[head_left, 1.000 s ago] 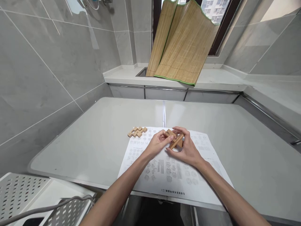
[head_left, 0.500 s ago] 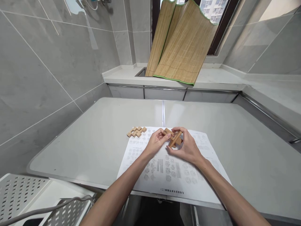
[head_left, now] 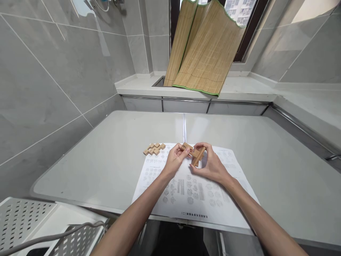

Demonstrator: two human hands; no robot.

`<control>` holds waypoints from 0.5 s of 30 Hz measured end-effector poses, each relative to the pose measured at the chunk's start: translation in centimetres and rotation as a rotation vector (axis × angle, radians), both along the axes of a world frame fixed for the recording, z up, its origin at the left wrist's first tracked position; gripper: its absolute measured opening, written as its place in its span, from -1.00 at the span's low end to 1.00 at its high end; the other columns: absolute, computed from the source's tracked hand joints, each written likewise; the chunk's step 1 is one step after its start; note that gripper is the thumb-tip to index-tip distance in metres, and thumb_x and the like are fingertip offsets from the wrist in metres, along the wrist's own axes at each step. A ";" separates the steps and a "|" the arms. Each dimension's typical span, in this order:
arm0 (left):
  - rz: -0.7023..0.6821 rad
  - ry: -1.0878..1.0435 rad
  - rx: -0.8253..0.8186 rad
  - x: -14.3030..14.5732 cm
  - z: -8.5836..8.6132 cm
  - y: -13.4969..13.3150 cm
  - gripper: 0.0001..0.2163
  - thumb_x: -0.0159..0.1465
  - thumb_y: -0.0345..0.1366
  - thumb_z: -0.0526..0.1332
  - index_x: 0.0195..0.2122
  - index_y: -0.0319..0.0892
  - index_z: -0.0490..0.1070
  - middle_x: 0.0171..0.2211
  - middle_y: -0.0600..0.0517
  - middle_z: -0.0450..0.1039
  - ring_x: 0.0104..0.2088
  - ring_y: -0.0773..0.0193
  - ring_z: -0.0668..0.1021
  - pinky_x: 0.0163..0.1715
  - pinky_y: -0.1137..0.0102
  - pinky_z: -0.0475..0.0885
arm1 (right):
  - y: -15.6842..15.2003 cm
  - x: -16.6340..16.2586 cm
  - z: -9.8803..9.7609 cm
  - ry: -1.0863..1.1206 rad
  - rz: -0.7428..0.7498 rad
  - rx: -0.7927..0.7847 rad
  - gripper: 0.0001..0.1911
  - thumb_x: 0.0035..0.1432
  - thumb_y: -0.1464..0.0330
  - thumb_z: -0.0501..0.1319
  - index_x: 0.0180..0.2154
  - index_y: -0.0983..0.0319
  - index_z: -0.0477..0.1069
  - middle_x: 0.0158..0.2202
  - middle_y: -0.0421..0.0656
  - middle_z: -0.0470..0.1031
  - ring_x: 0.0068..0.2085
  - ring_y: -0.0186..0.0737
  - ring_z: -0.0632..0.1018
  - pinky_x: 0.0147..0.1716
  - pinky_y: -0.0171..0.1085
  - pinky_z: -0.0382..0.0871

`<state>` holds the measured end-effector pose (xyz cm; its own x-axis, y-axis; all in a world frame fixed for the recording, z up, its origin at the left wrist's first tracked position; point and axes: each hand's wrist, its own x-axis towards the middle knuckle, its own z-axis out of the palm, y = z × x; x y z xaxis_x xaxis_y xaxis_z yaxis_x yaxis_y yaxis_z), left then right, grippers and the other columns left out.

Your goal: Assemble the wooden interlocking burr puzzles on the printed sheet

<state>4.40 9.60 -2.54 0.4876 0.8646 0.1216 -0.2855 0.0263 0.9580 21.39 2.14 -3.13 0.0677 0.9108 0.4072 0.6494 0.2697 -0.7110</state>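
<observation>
My left hand (head_left: 174, 160) pinches a notched wooden puzzle piece (head_left: 187, 146) between thumb and fingers. Opposite it, my right hand (head_left: 211, 164) grips another wooden puzzle piece (head_left: 199, 156), a bar held at a slant between thumb and forefinger. The pieces meet between my hands, above a printed sheet (head_left: 183, 206); whether they interlock I cannot tell. Rows of small diagrams and text cover the sheet. Several more wooden pieces (head_left: 154, 149) lie grouped at the sheet's far left corner.
The pale table (head_left: 93, 160) spreads out on both sides of the sheet. A bamboo mat (head_left: 205, 60) leans against the window beyond the white ledge (head_left: 138, 85). At lower left stands a white perforated rack (head_left: 23, 217) with a grey cable (head_left: 53, 236) across it.
The wooden piece in my left hand has shifted slightly left and turned. The bar in my right hand has tilted a little. Both hands keep their grip.
</observation>
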 end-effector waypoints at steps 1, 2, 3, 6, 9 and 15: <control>0.005 -0.005 0.002 0.1 -0.1 0.0 -0.62 0.23 -0.01 0.45 -0.37 -0.17 0.36 -0.24 -0.01 0.58 -0.32 0.28 0.59 -0.13 0.33 0.49 | 0.0 0.0 0.0 -0.018 -0.014 0.012 -0.26 -0.03 0.26 0.44 0.14 0.06 0.17 0.10 -0.06 0.47 0.07 0.11 0.55 0.02 0.03 0.47; 0.011 -0.009 0.003 0.1 -0.1 0.1 -0.63 0.23 -0.02 0.45 -0.37 -0.17 0.35 -0.24 -0.01 0.58 -0.32 0.28 0.59 -0.14 0.33 0.49 | 0.0 0.0 0.0 -0.037 -0.030 0.027 -0.27 -0.04 0.26 0.44 0.13 0.06 0.18 0.09 -0.07 0.48 0.05 0.11 0.55 0.01 0.03 0.47; 0.018 -0.013 0.003 0.2 -0.2 0.1 -0.63 0.23 -0.02 0.45 -0.37 -0.17 0.35 -0.24 0.00 0.58 -0.32 0.28 0.59 -0.14 0.33 0.49 | 0.1 -0.1 -0.1 -0.054 -0.046 0.044 -0.28 -0.04 0.25 0.44 0.12 0.06 0.19 0.08 -0.07 0.49 0.04 0.11 0.56 0.00 0.04 0.47; 0.029 -0.018 0.005 0.3 -0.2 0.0 -0.63 0.23 -0.03 0.45 -0.36 -0.17 0.35 -0.25 0.00 0.57 -0.32 0.29 0.59 -0.14 0.34 0.49 | 0.1 -0.2 -0.2 -0.079 -0.068 0.086 -0.30 -0.04 0.23 0.45 0.11 0.06 0.21 0.06 -0.08 0.50 0.01 0.11 0.57 -0.01 0.03 0.47; 0.037 -0.025 0.006 0.3 0.0 -0.1 -0.63 0.24 -0.03 0.45 -0.36 -0.17 0.35 -0.25 0.00 0.57 -0.31 0.29 0.59 -0.14 0.34 0.50 | 0.1 -0.3 -0.3 -0.076 -0.067 0.097 -0.30 -0.04 0.22 0.45 0.11 0.06 0.21 0.06 -0.08 0.51 0.01 0.10 0.57 -0.01 0.02 0.47; 0.034 -0.024 0.033 0.2 0.3 -0.3 -0.63 0.25 -0.02 0.44 -0.36 -0.16 0.35 -0.31 0.01 0.56 -0.32 0.28 0.59 -0.16 0.34 0.51 | 0.1 -0.3 -0.4 -0.103 -0.137 0.148 -0.33 -0.04 0.23 0.44 0.08 0.07 0.24 0.03 -0.08 0.52 -0.02 0.10 0.58 -0.03 0.01 0.47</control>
<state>4.65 9.27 -2.26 0.4543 0.8761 0.1613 -0.3082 -0.0153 0.9512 21.12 2.24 -3.52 0.1378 0.8256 0.5471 0.7543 0.2705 -0.5982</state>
